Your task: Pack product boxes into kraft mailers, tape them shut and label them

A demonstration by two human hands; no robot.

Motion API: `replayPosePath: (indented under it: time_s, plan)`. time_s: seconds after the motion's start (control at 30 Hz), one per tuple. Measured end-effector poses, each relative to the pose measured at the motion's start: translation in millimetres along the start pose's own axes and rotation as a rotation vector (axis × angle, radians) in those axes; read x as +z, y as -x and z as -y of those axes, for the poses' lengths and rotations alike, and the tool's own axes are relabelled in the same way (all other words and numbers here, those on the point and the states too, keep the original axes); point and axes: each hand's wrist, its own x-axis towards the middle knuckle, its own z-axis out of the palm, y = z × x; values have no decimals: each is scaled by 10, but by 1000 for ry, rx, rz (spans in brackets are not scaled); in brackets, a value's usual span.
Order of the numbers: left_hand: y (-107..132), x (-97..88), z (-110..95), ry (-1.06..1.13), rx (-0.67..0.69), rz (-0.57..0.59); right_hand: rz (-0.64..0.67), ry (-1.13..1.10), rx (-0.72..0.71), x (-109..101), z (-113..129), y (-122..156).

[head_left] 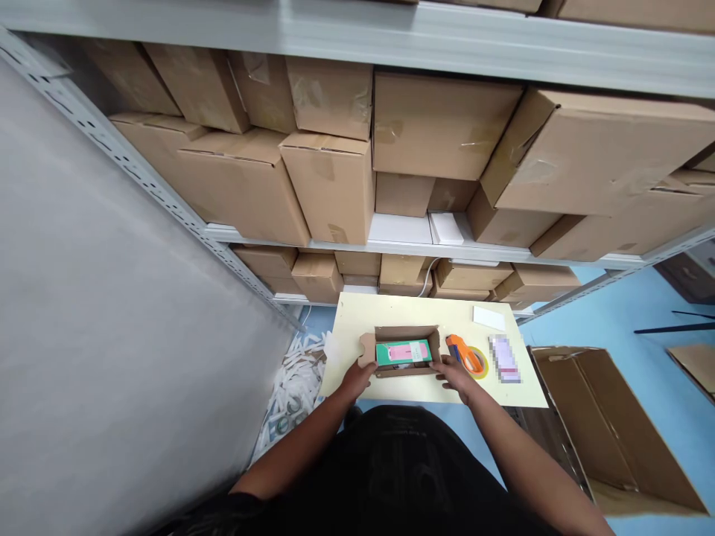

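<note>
A small open cardboard box [407, 334] sits on a pale yellow table [402, 311]. Inside it lies a green packet with a pink panel [403, 351]. My left hand [358, 374] grips the box's left side near its flap. At the box's near right corner, my right hand [455, 374] holds the edge with its fingers curled. An orange tape dispenser with a yellow roll [468, 356] lies just right of the box, close to my right hand.
A blurred small item [504, 358] and a white card [488, 317] lie on the table's right part. A large open carton [614, 432] stands on the blue floor at right. White scraps [293, 383] pile at left. Shelves of cardboard boxes [441, 126] fill the back.
</note>
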Motion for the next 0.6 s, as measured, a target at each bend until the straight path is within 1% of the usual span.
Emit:
replayPosePath:
  time_s: [0.03, 0.07, 0.13, 0.27, 0.37, 0.43, 0.5, 0.6]
  plan:
    - [-10, 29, 14, 43, -24, 38, 77, -48, 55, -40, 42, -38]
    - [-20, 56, 26, 73, -37, 57, 124, -69, 91, -79, 84, -78]
    - [-42, 103, 40, 112, -46, 49, 166, -65, 109, -144, 150, -170]
    - [-63, 190, 37, 164, -50, -18, 177, -31, 79, -188, 155, -386]
    - [-8, 329, 31, 191, -57, -122, 191, -28, 6, -204, 61, -536]
    - [82, 468, 46, 207, -63, -201, 234, 11, -54, -250, 1, -611]
    - [223, 619, 86, 224, -74, -277, 292, 78, -126, -318, -10, -660]
    - [544, 794, 191, 248, -68, -389, 361, 230, -260, -390, 109, -660]
